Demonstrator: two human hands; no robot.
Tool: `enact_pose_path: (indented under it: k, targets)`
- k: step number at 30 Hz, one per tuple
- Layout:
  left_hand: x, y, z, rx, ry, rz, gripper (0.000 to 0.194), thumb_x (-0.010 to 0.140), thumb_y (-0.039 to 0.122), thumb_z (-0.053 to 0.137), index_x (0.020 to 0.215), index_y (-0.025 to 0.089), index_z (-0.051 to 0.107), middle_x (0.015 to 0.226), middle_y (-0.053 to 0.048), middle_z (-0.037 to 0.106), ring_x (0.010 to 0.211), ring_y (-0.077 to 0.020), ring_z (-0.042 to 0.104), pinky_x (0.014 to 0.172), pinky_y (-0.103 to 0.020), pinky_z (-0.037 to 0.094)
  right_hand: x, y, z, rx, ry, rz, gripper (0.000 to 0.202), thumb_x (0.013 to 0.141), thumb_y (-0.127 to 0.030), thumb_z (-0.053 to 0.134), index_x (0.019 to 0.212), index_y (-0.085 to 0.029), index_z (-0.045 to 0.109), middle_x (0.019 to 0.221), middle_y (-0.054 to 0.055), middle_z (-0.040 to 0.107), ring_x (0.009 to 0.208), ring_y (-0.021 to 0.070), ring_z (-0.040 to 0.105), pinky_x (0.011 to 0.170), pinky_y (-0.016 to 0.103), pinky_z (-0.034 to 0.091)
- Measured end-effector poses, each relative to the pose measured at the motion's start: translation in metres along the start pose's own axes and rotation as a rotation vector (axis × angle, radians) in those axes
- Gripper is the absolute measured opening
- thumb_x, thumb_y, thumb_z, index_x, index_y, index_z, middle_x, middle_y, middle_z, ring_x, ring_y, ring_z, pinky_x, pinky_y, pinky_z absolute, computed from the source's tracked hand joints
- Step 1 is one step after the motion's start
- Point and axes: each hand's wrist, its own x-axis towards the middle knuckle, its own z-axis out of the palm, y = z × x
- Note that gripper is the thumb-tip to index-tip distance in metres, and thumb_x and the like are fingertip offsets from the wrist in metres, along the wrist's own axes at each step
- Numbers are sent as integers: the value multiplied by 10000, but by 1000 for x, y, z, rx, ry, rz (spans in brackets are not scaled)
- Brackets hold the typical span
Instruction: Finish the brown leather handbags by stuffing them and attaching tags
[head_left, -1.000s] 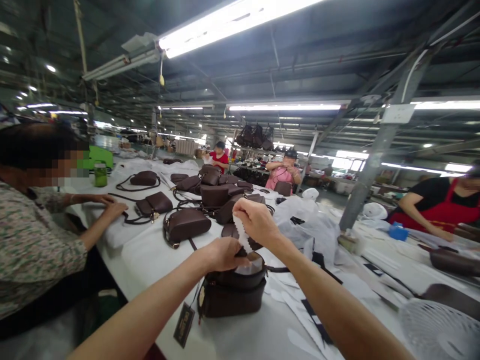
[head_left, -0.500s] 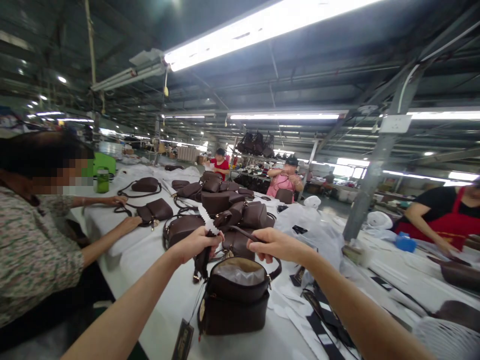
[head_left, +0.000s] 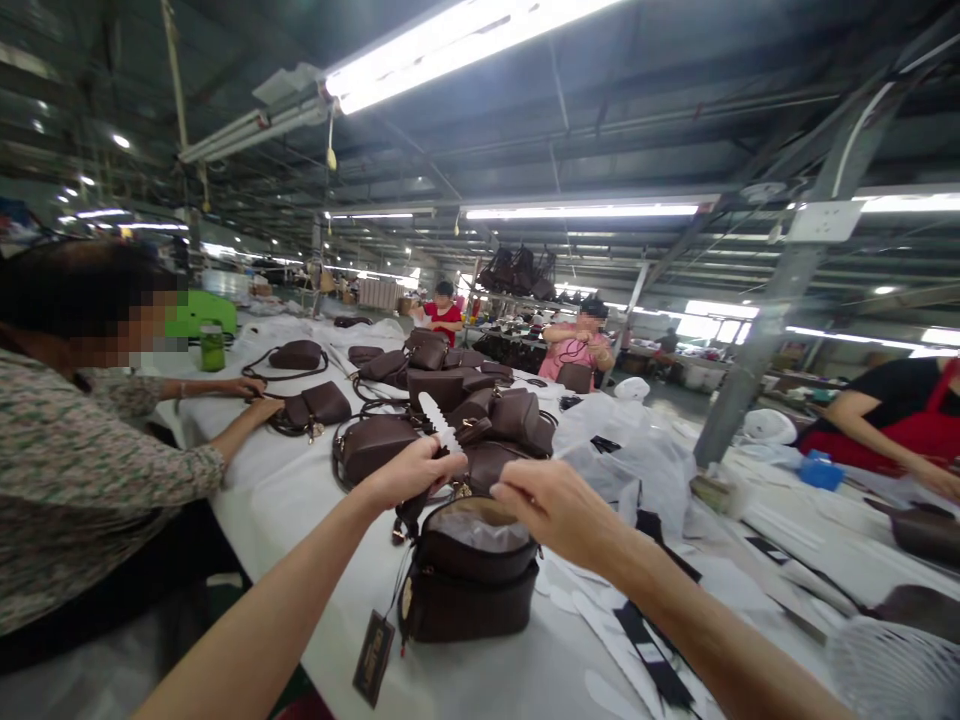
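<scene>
An open dark brown handbag (head_left: 472, 600) stands upright on the white table (head_left: 315, 600), with clear plastic inside its mouth and a black tag (head_left: 373, 658) hanging at its left. Above the bag's left rim, my left hand (head_left: 412, 470) is closed on a white serrated strip (head_left: 439, 422); dark strap material hangs beneath it. My right hand (head_left: 559, 505) is over the bag's right rim with its fingers curled together. Whatever it may hold is hidden.
Behind lies a pile of brown bags (head_left: 450, 390). On the left a person (head_left: 97, 470) handles another bag (head_left: 319, 405). Plastic sheeting (head_left: 630, 450), black and white strips (head_left: 652, 655) and a white basket (head_left: 892, 665) lie to the right.
My right hand has come lower over the bag's rim, and the strap stretched between my hands no longer shows. My left hand has shifted slightly right and up. The left person's hands have drawn together.
</scene>
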Motion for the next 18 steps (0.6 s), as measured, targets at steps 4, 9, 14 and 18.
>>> enact_pose_path:
  k: [4, 9, 14, 18]
  targets:
    - [-5, -2, -8, -73, -38, -35, 362, 792, 532, 543, 743, 184, 458, 584, 61, 464, 487, -80, 408, 474, -206, 319, -26, 1, 53, -118, -179, -70, 393, 767, -333, 744, 1084, -165, 584, 993, 81, 669, 881, 232, 609, 707, 306, 407]
    - [-10, 6, -3, -55, -266, -97, 209, 797, 380, 553, 783, 178, 500, 697, 19, 568, 568, -108, 519, 556, -226, 418, -49, 7, 106, -308, -33, -185, 183, 760, -199, 750, 813, -214, 576, 812, 13, 631, 723, 205, 570, 643, 323, 366]
    - [4, 5, 26, 319, -411, -17, 67, 779, 226, 481, 788, 194, 539, 670, 10, 585, 610, -147, 535, 568, -237, 403, -61, -1, 104, -262, 103, -295, 112, 848, -142, 631, 856, -229, 561, 798, 2, 611, 686, 200, 526, 632, 334, 350]
    - [15, 2, 45, 485, -337, 87, 77, 676, 189, 598, 749, 215, 592, 689, 14, 598, 687, -172, 526, 611, -240, 369, -63, -2, 103, -198, 79, -289, 112, 874, -123, 588, 843, -224, 549, 800, -3, 630, 679, 189, 535, 614, 320, 349]
